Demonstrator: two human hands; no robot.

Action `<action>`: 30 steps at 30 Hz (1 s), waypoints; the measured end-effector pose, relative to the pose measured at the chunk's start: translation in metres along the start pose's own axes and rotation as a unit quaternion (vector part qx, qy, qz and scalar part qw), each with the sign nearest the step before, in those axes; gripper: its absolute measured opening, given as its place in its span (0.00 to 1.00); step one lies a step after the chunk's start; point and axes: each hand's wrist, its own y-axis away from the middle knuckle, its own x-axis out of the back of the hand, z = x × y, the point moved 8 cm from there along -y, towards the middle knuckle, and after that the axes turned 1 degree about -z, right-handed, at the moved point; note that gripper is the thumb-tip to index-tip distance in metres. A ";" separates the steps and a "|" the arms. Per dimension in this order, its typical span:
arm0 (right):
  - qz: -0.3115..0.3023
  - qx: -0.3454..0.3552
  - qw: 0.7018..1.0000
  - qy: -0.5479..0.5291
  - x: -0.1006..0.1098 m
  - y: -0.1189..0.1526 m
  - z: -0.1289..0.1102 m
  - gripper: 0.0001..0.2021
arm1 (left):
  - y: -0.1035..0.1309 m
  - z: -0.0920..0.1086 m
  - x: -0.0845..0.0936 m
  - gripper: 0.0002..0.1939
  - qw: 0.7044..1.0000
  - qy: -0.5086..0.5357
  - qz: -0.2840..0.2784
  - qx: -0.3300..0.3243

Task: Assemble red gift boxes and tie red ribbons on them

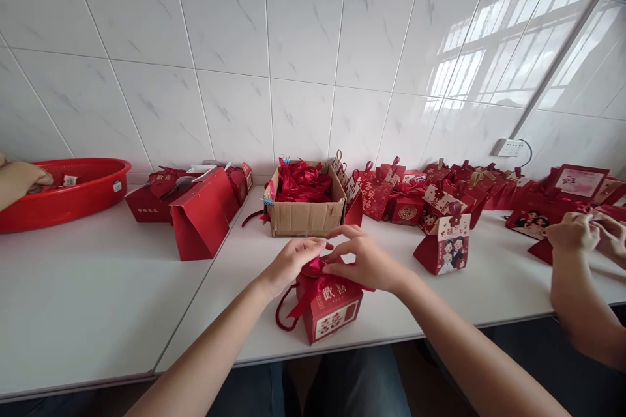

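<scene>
A red gift box (332, 306) with gold characters stands near the front edge of the table, right in front of me. On its top sits a red satin ribbon (317, 267), with one tail hanging down the front, and a dark red cord handle (283, 313) loops out at the left side. My left hand (293, 265) pinches the ribbon from the left, its fingertips partly hidden. From the right, my right hand (364, 259) has its thumb and fingers curled onto the same ribbon, close to the left fingertips.
Behind the box stands a cardboard carton (307, 218) of red ribbons. Red boxes (200, 215) and a red plastic basin (98, 199) with a person's hand are at left. At right are many gift boxes (452, 247) and another person's hands (574, 232).
</scene>
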 end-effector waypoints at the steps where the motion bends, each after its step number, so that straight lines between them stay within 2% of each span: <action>1: -0.014 -0.001 1.000 0.014 -0.004 -0.003 -0.002 0.04 | -0.001 -0.001 0.003 0.23 1.000 -0.005 0.011 -0.003; 7: -0.015 0.029 0.999 0.019 -0.007 -0.004 -0.008 0.04 | -0.008 -0.002 0.014 0.24 0.998 -0.043 0.053 -0.002; 13: 0.027 0.026 0.998 -0.040 -0.008 0.001 0.000 0.04 | -0.006 0.001 0.009 0.27 0.997 -0.067 0.038 0.008; 18: 0.036 0.014 0.997 -0.070 -0.011 0.004 0.006 0.03 | -0.009 0.006 0.009 0.23 0.989 -0.134 0.047 -0.029; 22: 0.018 -0.003 0.998 -0.059 -0.014 0.003 0.009 0.05 | -0.015 0.010 0.013 0.20 0.969 -0.227 0.063 -0.075; 30: 0.015 -0.008 0.996 -0.088 -0.021 0.000 0.010 0.10 | -0.014 0.021 0.019 0.19 0.901 -0.396 0.105 -0.144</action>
